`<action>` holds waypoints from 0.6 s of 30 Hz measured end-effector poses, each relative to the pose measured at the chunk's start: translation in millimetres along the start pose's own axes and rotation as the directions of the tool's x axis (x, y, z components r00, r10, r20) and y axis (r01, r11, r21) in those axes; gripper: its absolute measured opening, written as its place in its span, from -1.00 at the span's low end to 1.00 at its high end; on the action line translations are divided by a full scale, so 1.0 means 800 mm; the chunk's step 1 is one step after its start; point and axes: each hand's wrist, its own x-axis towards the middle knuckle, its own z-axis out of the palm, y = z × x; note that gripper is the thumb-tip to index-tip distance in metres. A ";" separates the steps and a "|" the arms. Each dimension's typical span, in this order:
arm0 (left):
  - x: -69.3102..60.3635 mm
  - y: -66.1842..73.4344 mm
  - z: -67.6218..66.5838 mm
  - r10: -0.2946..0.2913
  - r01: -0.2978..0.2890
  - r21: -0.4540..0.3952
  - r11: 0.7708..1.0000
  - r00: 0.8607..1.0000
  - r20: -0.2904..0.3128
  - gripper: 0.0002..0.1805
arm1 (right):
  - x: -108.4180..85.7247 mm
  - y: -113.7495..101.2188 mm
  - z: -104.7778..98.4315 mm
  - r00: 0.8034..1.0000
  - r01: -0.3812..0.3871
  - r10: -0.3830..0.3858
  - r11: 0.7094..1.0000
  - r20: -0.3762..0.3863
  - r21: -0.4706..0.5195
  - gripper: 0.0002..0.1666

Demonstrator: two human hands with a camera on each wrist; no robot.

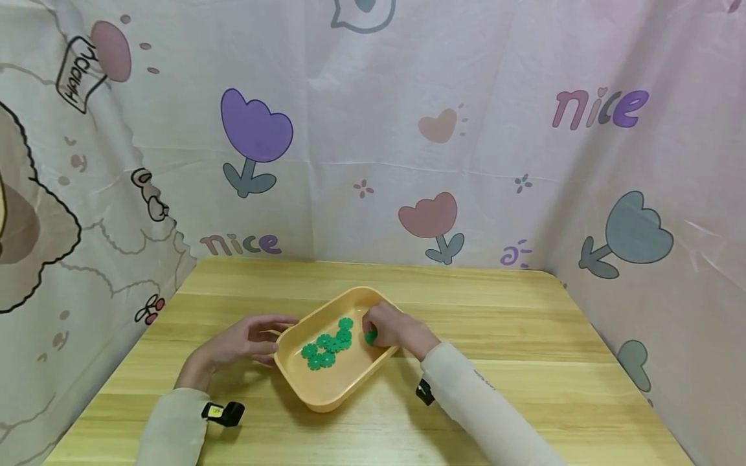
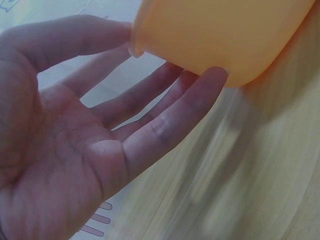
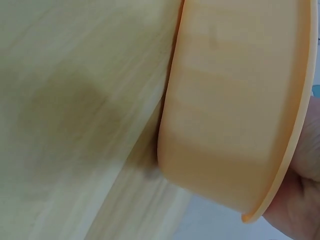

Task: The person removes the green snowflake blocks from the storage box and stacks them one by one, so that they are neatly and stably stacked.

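An orange-yellow rectangular tray (image 1: 350,382) stands at an angle on the wooden table, with several green flower-shaped pieces (image 1: 327,344) grouped in its left and middle part. My left hand (image 1: 239,340) touches the tray's left end; in the left wrist view the thumb and fingertips of the hand (image 2: 115,125) rest against the rim and outer wall of the tray (image 2: 225,40). Inside the tray's right end, my right hand (image 1: 390,323) pinches a green piece (image 1: 370,336). The right wrist view shows part of that hand (image 3: 300,200) beyond the tray wall (image 3: 230,110), its fingertips hidden.
The wooden table (image 1: 495,388) extends around the tray on all sides. Behind it and at both sides hangs a pale curtain (image 1: 350,116) printed with flowers, hearts and words. A black wrist camera is strapped to each sleeve.
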 end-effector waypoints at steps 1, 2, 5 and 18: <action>0.000 0.000 0.000 -0.001 0.001 0.003 1.000 1.000 0.000 -0.37 | 0.000 0.001 0.000 1.000 0.006 -0.006 1.000 -0.006 0.014 -0.79; 0.000 0.000 0.000 -0.002 0.002 0.006 1.000 1.000 0.000 -0.37 | 0.000 0.002 0.000 1.000 0.015 -0.014 0.999 -0.013 0.030 -0.82; 0.000 0.000 0.000 -0.005 0.005 0.015 1.000 1.000 0.001 -0.38 | -0.002 0.004 -0.002 0.999 0.030 -0.027 0.997 -0.034 0.073 -0.86; 0.000 0.000 0.000 -0.022 0.022 0.007 1.000 1.000 -0.002 -0.37 | -0.031 0.005 -0.032 0.983 0.070 -0.030 0.973 -0.184 0.219 -0.80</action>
